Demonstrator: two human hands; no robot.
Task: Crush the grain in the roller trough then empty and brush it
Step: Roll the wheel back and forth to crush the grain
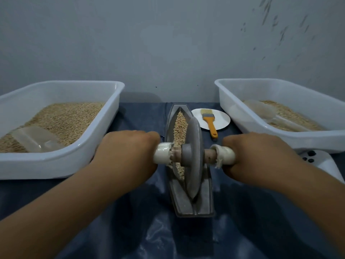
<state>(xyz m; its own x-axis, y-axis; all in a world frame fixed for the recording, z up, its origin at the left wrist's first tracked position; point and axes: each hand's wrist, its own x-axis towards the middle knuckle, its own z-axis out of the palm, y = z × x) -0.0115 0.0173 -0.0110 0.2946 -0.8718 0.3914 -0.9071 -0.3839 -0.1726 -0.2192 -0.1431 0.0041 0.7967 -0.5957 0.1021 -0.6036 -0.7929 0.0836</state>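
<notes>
A grey boat-shaped roller trough (202, 204) lies lengthwise on the blue cloth, with grain (180, 124) in its groove. A grey disc roller (194, 156) stands upright in the trough near its middle, on a wooden axle with white-wrapped ends. My left hand (127, 152) grips the left handle. My right hand (255, 152) grips the right handle. An orange-handled brush (210, 121) lies on a white plate (222, 124) behind the trough, to its right.
A white tub (56, 165) of grain with a clear scoop (35, 139) sits at the left. Another white tub (280, 141) with grain and a clear scoop (267, 113) sits at the right. A white device (324, 161) lies by the right tub. A grey wall is close behind.
</notes>
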